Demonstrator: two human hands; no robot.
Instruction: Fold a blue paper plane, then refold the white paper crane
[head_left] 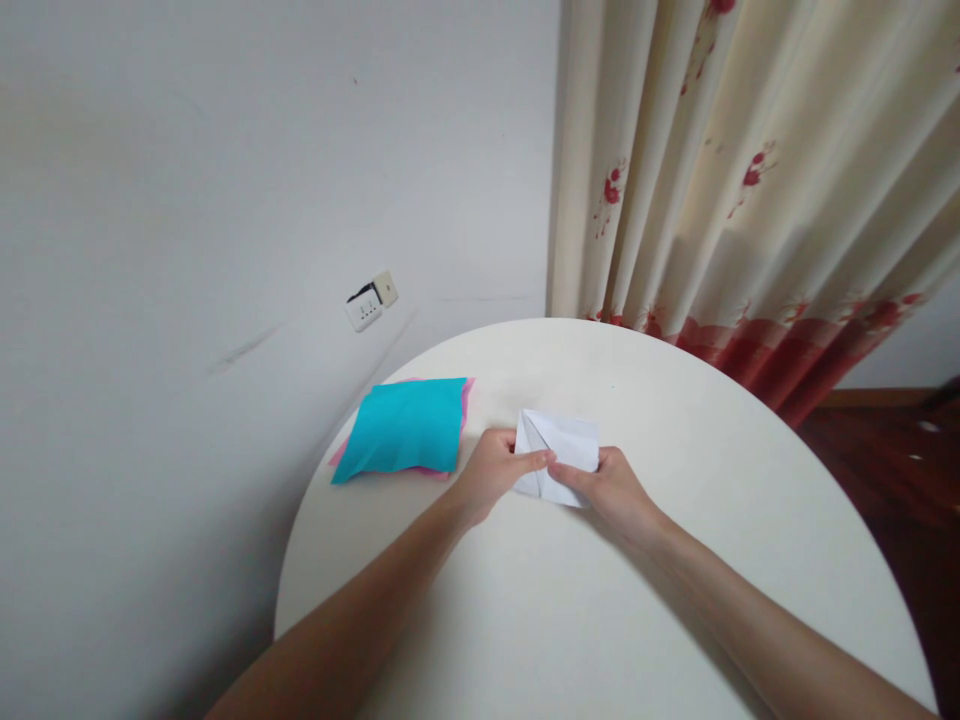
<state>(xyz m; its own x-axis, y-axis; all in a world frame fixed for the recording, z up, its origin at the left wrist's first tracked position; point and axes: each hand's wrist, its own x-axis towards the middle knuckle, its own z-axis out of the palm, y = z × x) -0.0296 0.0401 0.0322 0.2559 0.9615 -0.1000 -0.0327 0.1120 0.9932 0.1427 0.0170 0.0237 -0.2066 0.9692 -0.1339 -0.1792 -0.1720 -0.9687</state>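
Note:
A white sheet of paper (574, 437), folded into a small, roughly square shape, is held between both hands just above the round table. A triangular flap and crease lines show on its left half. My left hand (491, 472) grips the left edge, its thumb lying across the front and its other fingers behind. From the right side, my right hand (616, 490) pinches the paper in the same way. Both thumb tips meet near the middle of the folded paper. The fingers behind the paper are mostly hidden.
On the left of the white round table (675, 600) lies a stack of coloured paper (405, 425), blue on top with pink beneath. A wall with a socket (365, 311) rises at the left. A patterned curtain (675, 180) hangs behind the table's right side.

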